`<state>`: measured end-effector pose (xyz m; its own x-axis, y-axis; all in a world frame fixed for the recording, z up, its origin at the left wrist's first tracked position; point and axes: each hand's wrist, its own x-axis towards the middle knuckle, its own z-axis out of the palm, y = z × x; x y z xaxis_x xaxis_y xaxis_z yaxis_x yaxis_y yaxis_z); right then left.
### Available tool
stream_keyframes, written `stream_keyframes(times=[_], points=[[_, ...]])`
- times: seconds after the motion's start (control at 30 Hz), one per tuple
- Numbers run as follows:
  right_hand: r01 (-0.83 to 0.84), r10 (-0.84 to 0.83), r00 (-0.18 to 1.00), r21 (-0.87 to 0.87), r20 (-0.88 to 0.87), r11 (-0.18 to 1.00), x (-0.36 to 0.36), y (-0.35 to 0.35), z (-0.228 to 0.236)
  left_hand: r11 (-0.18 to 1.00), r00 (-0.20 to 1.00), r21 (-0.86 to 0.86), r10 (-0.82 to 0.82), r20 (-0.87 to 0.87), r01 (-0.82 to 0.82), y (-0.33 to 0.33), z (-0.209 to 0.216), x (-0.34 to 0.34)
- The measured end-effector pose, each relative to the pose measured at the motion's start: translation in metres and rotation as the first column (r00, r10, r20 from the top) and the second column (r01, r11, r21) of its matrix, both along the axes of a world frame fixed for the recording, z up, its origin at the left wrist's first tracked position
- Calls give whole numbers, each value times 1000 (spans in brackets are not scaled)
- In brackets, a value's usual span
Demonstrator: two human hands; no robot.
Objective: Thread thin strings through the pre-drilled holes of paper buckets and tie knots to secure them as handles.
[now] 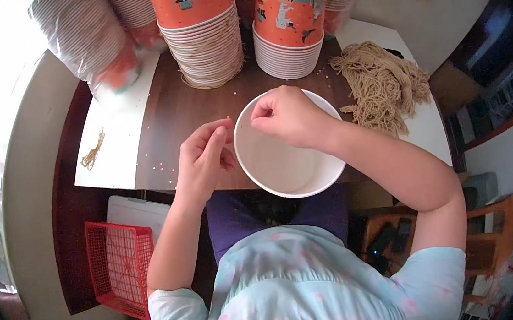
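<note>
A white-lined paper bucket [282, 164] stands with its round mouth toward me at the table's front edge. Over its opening is my right hand [293, 118], fingers curled in a pinch near the far left part of the rim. Just outside the left side of that rim, my left hand [202, 156] has its thumb and forefinger brought together and the other fingers bent. Whatever either pinch holds is too small or hidden to make out. Beyond the bucket stand two stacks of nested orange printed buckets, a left stack [202, 49] and a right stack [290, 57].
A heap of tan cords [381, 86] lies on the table's right side. A few loose cords [93, 150] rest on the white left part. Plastic-wrapped bucket stacks [82, 44] line the back. A red plastic basket [120, 264] sits below at left, near a wooden chair [498, 230] at right.
</note>
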<state>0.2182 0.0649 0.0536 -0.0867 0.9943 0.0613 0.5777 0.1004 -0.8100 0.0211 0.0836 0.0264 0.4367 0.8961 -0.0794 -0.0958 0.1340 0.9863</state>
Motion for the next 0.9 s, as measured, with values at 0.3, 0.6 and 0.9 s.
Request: stream_keyframes(times=[0.3, 0.6, 0.9], points=[[-1, 1, 1000, -2, 15, 1000, -6, 2, -6, 995, 991, 100, 5, -136, 9, 8, -5, 5], [23, -23, 1000, -50, -8, 998, -12, 6, -9, 981, 974, 151, -92, -209, 125, 12, -3, 5], [-84, 99, 983, -101, 153, 991, -7, 0, 10, 656, 841, 682, 130, -525, 323, 6, 14, 8]])
